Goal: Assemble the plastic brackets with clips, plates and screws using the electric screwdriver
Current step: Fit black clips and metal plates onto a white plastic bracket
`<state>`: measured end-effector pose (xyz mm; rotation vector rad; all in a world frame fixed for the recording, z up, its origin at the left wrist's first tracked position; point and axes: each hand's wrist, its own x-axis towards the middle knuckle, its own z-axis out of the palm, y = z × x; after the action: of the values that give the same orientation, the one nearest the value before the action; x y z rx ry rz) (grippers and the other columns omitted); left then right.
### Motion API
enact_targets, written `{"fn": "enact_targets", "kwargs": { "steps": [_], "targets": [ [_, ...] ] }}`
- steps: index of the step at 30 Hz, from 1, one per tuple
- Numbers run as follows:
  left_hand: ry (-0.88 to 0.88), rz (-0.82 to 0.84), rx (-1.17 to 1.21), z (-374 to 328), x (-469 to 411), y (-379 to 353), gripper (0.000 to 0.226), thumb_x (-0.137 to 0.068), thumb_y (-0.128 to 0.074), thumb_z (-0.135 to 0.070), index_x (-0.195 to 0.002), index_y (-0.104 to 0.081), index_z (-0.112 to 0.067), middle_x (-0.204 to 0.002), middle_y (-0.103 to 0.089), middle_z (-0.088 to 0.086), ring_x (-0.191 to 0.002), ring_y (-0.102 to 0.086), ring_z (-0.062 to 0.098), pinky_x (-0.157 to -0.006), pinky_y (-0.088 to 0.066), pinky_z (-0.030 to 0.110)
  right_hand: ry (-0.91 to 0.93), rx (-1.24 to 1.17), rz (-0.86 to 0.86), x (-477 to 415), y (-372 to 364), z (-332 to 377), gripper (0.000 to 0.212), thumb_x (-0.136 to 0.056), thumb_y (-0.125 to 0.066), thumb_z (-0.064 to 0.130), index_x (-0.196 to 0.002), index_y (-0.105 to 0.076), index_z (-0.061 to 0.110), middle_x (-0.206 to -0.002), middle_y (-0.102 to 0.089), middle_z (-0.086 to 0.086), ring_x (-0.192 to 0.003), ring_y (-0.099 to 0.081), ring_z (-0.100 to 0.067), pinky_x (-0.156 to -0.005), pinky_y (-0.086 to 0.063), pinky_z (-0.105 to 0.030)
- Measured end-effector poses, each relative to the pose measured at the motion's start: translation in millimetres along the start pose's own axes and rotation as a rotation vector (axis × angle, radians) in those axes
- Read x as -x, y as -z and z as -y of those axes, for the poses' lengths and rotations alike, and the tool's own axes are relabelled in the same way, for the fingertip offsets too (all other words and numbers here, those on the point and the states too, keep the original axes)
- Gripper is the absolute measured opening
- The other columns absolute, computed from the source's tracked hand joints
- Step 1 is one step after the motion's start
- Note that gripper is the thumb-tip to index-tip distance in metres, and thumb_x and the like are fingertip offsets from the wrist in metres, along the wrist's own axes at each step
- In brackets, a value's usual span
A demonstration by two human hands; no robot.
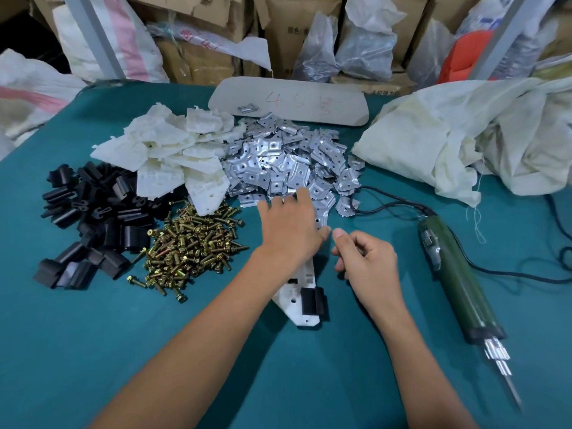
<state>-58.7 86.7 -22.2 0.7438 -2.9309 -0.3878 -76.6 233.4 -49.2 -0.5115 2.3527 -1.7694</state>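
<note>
Along the near edge the teal surface (93, 335) offers open room for moving. Past it, at mid-surface, a white bracket (294, 301) lies flat with a black clip (313, 301) fitted on it; it looks light and stiff, best held by its rims. The left hand (291, 224) rests with fingers spread on the thin, probably slippery plates (288, 159). The right hand (365, 258) is loosely curled, with nothing seen in it. The screwdriver (458, 283) lies toward the right edge, the screws (192, 246) to the left. A sack (464, 131) crowds the far right corner.
</note>
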Motion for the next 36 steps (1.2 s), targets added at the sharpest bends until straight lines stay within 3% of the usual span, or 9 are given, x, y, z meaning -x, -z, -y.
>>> {"fn": "enact_targets", "kwargs": {
  "steps": [6, 14, 20, 23, 26, 28, 32, 36],
  "targets": [
    [-0.037, -0.113, -0.022, -1, -9, 0, 0.062, -0.086, -0.068, -0.048, -0.126, -0.04, -0.01, -0.088, -0.068, 0.004, -0.098, -0.062, 0.034, -0.095, -0.033, 0.048, -0.014, -0.017, 0.004, -1, -1, 0, 0.036, -0.096, -0.062, 0.043, -0.067, -0.065, 0.023, -0.051, -0.061, 0.0, -0.045, -0.05, -0.007, -0.053, -0.043, -0.031],
    [-0.005, -0.058, -0.039, -3, -19, 3, 0.061, -0.083, -0.067, -0.051, -0.12, -0.039, -0.011, -0.08, -0.06, 0.001, -0.099, -0.06, 0.032, -0.094, -0.033, 0.047, -0.034, -0.02, 0.025, -1, -3, 1, 0.038, -0.09, -0.059, 0.052, -0.067, -0.065, 0.023, -0.052, -0.063, -0.001, -0.045, -0.049, -0.012, -0.053, -0.045, -0.035],
    [-0.012, -0.095, -0.045, 12, -23, 17, 0.046, -0.087, -0.061, -0.046, -0.114, -0.046, -0.012, -0.063, -0.048, -0.01, -0.072, -0.057, 0.024, -0.102, -0.036, 0.049, -0.047, -0.021, 0.023, -2, 1, 2, 0.037, -0.094, -0.061, 0.049, -0.068, -0.065, 0.022, -0.052, -0.063, 0.0, -0.047, -0.05, -0.012, -0.055, -0.045, -0.035],
    [-0.001, -0.088, -0.064, 37, -26, 27, 0.028, -0.092, -0.056, -0.04, -0.09, -0.061, -0.012, -0.065, -0.058, -0.003, -0.068, -0.058, 0.02, -0.101, -0.044, 0.046, -0.05, -0.011, 0.03, -1, 1, 3, 0.037, -0.097, -0.062, 0.045, -0.067, -0.065, 0.023, -0.053, -0.063, 0.0, -0.048, -0.05, -0.012, -0.056, -0.046, -0.036],
    [-0.035, -0.065, 0.002, 56, -23, 35, 0.027, -0.094, -0.054, -0.03, -0.077, -0.065, -0.011, -0.065, -0.064, 0.004, -0.064, -0.061, 0.025, -0.092, -0.051, 0.042, -0.058, -0.01, 0.043, 0, 0, 4, 0.037, -0.098, -0.062, 0.044, -0.069, -0.065, 0.021, -0.053, -0.063, -0.001, -0.049, -0.05, -0.012, -0.056, -0.046, -0.036],
    [-0.028, 0.002, 0.065, 68, -20, 41, 0.028, -0.094, -0.056, -0.03, -0.077, -0.069, -0.013, -0.07, -0.069, 0.005, -0.068, -0.063, 0.024, -0.088, -0.051, 0.04, -0.054, 0.0, 0.054, 1, 1, 4, 0.037, -0.098, -0.062, 0.045, -0.07, -0.065, 0.02, -0.054, -0.064, -0.001, -0.048, -0.051, -0.01, -0.057, -0.046, -0.037],
    [-0.031, 0.06, -0.097, 93, -16, 46, 0.027, -0.094, -0.059, -0.048, -0.094, -0.067, -0.023, -0.098, -0.064, -0.001, -0.107, -0.052, 0.027, -0.091, -0.041, 0.041, -0.051, 0.021, 0.067, 0, -1, 4, 0.038, -0.094, -0.059, 0.052, -0.071, -0.066, 0.022, -0.055, -0.065, 0.0, -0.049, -0.051, -0.011, -0.056, -0.048, -0.041],
    [-0.056, 0.124, -0.148, 96, -7, 41, 0.051, -0.081, -0.062, -0.069, -0.103, -0.065, -0.024, -0.111, -0.055, 0.0, -0.113, -0.042, 0.026, -0.091, -0.036, 0.04, -0.049, 0.071, 0.055, 0, -3, 3, 0.04, -0.088, -0.054, 0.061, -0.072, -0.065, 0.025, -0.057, -0.066, 0.003, -0.052, -0.055, -0.016, -0.06, -0.052, -0.042]
  ]
}}
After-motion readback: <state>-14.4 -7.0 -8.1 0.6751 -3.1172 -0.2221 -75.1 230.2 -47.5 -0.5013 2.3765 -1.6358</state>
